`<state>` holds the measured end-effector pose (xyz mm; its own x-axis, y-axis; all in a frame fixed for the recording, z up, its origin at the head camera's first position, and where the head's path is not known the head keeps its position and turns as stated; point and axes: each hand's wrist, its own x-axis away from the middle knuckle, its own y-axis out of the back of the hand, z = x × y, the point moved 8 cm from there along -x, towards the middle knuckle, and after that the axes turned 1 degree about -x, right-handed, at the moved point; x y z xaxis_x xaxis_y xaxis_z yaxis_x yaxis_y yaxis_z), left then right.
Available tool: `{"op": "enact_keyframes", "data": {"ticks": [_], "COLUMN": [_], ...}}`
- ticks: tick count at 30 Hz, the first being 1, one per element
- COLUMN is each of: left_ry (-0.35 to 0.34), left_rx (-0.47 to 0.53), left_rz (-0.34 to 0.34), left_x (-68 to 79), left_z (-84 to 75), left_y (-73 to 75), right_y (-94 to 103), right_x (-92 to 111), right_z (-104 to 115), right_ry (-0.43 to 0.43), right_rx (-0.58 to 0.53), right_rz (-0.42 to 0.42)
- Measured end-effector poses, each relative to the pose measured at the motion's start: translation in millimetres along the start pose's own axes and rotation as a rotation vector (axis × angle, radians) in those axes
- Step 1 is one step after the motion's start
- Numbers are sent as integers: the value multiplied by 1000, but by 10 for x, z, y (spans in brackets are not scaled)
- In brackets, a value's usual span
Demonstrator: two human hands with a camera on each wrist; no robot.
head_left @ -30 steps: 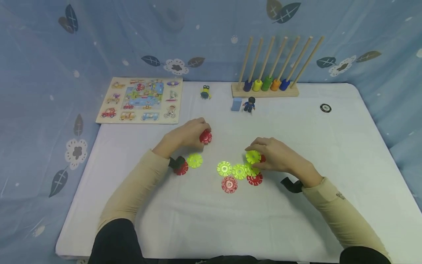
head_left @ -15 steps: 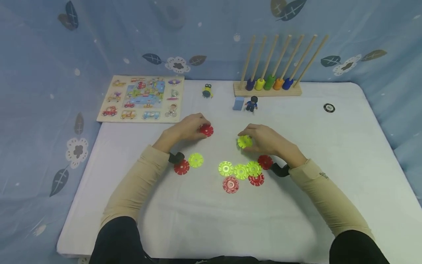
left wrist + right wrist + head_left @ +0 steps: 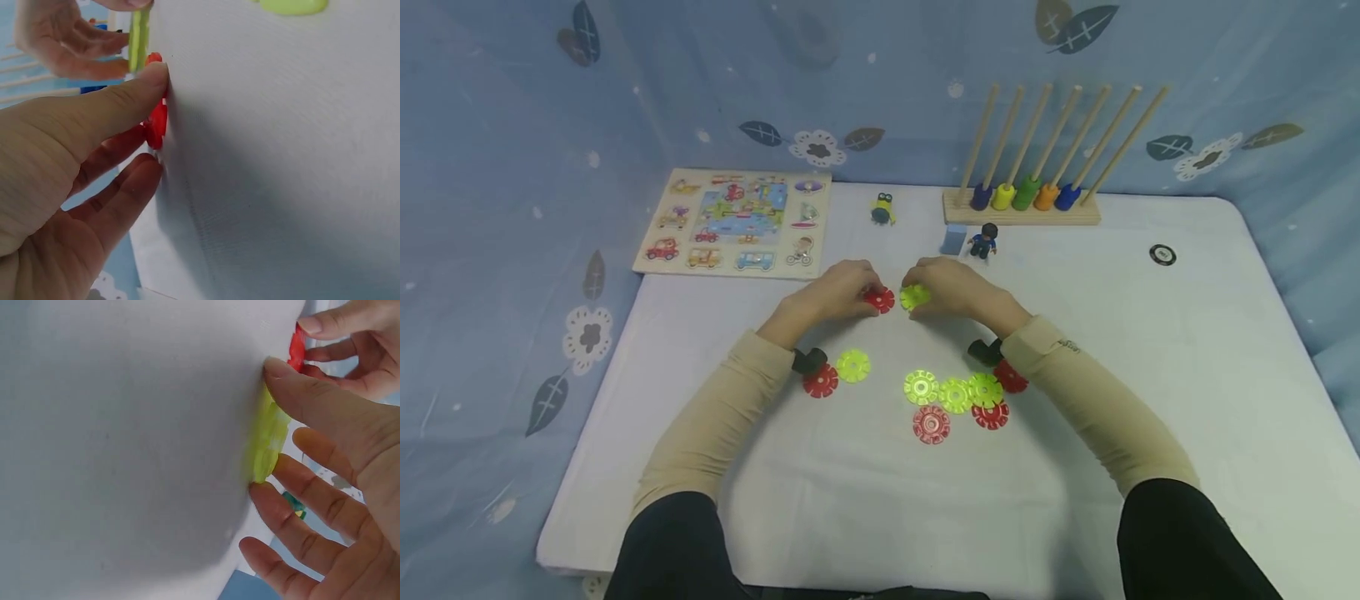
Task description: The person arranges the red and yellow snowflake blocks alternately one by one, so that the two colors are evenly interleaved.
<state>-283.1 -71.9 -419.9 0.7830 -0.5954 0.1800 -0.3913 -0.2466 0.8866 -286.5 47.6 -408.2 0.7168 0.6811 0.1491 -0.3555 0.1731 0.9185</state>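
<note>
Taking the gap between the hands as the clock's centre, the puzzle board (image 3: 741,265) lies at ten o'clock. Between seven and eight o'clock a loose red disc (image 3: 821,382) and a loose yellow disc (image 3: 853,366) sit side by side. The left hand (image 3: 841,289) pinches the held red disc (image 3: 885,301) by its rim, thumb against fingers, the rest lightly bent; this probably leaves the notches facing right uncovered. A small yellow toy (image 3: 883,210) stands at twelve. Just right of centre is the held yellow disc (image 3: 913,297), gripped across its edge by thumb and fingertips of the right hand (image 3: 955,287), the spare fingers spread, seemingly keeping its near side free; the two discs face each other, a narrow gap between. At five o'clock three yellow discs (image 3: 956,397) and three red discs (image 3: 932,426) cluster, some overlapping, within easy reach. The blue block (image 3: 953,239) and toy man (image 3: 982,241) are between one and two, the peg stand (image 3: 1022,215) at two, the black token (image 3: 1162,254) near three
</note>
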Motion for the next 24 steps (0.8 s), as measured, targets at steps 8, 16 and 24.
{"op": "enact_keyframes", "data": {"ticks": [8,16,24], "left_ry": [1,1,30], "left_rx": [-29,-112,-139], "left_rz": [3,-30,-28], "left_x": [20,-4,3], "left_z": [-85,-184,-177], "left_y": [14,3,-15], "right_y": [-42,-60,208], "right_x": [-49,-26,232], "right_z": [47,50,-149], "right_ry": [20,30,-32], "right_rx": [-22,-15,-30], "right_rz": [16,5,-41]}}
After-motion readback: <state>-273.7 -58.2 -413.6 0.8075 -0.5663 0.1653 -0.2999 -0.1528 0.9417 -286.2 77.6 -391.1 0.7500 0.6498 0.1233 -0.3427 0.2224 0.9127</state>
